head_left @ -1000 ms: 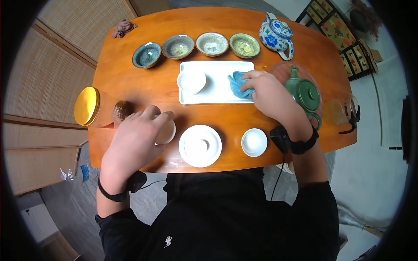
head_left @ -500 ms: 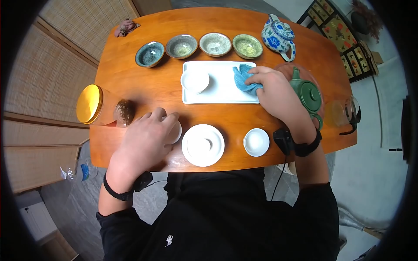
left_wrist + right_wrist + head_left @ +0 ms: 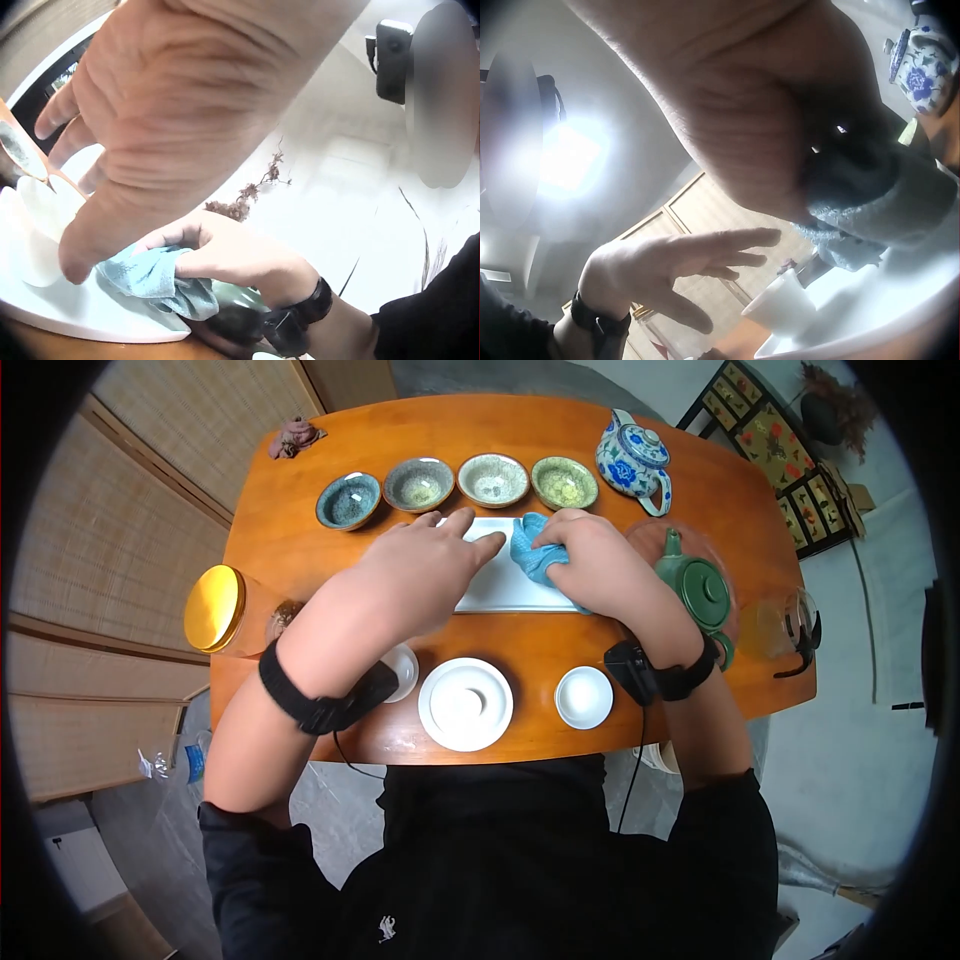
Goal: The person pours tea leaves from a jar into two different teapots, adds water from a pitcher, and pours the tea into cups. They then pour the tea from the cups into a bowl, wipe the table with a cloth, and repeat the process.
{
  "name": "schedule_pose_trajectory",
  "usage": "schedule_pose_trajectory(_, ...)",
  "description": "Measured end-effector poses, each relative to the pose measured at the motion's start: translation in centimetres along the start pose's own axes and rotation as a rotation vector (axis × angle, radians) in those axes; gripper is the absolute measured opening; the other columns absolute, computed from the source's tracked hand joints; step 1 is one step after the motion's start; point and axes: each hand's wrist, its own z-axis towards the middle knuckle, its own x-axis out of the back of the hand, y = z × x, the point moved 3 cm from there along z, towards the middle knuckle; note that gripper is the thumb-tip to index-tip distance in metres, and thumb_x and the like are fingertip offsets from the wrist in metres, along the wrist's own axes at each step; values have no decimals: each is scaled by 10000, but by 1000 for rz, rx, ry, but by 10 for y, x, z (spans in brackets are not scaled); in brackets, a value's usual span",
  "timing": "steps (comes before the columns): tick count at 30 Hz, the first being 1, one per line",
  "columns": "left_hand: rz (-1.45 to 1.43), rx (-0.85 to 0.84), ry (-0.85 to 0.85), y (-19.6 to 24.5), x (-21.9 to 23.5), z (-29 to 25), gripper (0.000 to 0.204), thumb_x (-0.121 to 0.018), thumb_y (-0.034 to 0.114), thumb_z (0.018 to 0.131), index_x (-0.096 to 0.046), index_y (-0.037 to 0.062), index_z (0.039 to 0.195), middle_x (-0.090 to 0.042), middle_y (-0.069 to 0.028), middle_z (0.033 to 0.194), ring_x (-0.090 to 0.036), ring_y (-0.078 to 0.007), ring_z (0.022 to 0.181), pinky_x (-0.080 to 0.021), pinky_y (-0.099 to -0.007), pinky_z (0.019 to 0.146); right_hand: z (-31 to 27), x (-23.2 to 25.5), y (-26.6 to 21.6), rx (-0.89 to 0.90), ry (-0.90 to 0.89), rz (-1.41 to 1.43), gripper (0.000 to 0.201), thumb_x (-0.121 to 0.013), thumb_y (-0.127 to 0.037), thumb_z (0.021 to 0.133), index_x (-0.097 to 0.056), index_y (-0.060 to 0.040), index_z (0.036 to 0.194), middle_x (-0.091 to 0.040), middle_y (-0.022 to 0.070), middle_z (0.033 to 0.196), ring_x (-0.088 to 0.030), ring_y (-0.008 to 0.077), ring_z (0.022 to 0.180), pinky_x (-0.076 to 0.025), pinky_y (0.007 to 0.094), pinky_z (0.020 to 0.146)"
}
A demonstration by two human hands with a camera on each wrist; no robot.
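Over the left part of the white tray, the left hand hovers with fingers spread, hiding the white cup there from the head view. In the left wrist view that cup stands on the tray beside the left hand; the right wrist view shows the cup just past the left fingertips, with a gap between. The right hand pinches a crumpled blue cloth on the right part of the tray. In the left wrist view, the cloth bunches under the right fingers.
Several glazed bowls line the tray's far side. A blue-and-white teapot, green teapot and glass pitcher stand right. A white lidded dish, white cups and a yellow-lidded jar lie nearer or left.
The left hand has left the small white cup near the table's front edge and moved forward and right over the tray, its fingers spreading. The right hand and cloth have shifted slightly left.
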Motion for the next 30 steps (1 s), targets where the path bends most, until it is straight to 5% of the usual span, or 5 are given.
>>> schedule_pose_trajectory(4, -81, 79, -204, -5, -3, 20, 646, -741, -18, 748, -619, 136, 1364, -611, -158, 1323, -634, -345, 1172, -536, -444, 956, 5, -11, 1, 30, -47, -40, 370, -621, -10, 788, -732, 4, 1141, -653, 193, 1238, -623, 361, 1150, -492, 408, 1039)
schedule_pose_trajectory(13, -145, 60, 135, -18, 45, -29, 565, -721, 0, 710, -638, 78, 1264, -647, -146, 1182, -655, -384, 1039, -545, -454, 883, 35, -37, -23, 170, -351, -219, 463, -663, 30, 773, -669, 37, 1236, -580, 203, 1359, -562, 389, 1236, -468, 421, 1084)
schedule_pose_trajectory(21, -117, 175, 122, -22, 62, -66, 572, -702, -9, 703, -625, 59, 1266, -642, -148, 1190, -653, -402, 999, -536, -469, 861, 38, -50, -56, 437, -434, -297, 571, -604, 137, 812, -643, -55, 1348, -480, 89, 1551, -468, 388, 1387, -429, 432, 1152)
schedule_pose_trajectory(27, -147, 182, 89, -21, 58, -62, 574, -711, 6, 704, -627, 77, 1267, -646, -141, 1177, -661, -387, 992, -539, -466, 859, 27, -56, -34, 475, -423, -67, 479, -626, 135, 783, -736, -60, 1207, -632, 87, 1394, -490, 344, 1374, -469, 409, 1109)
schedule_pose_trajectory(30, -113, 136, 123, -21, 51, -58, 582, -720, 16, 709, -626, 90, 1279, -648, -143, 1175, -662, -383, 999, -541, -463, 865, 21, -58, -18, 393, -421, -203, 414, -639, 120, 773, -755, -51, 1131, -670, 100, 1320, -525, 332, 1318, -487, 404, 1065)
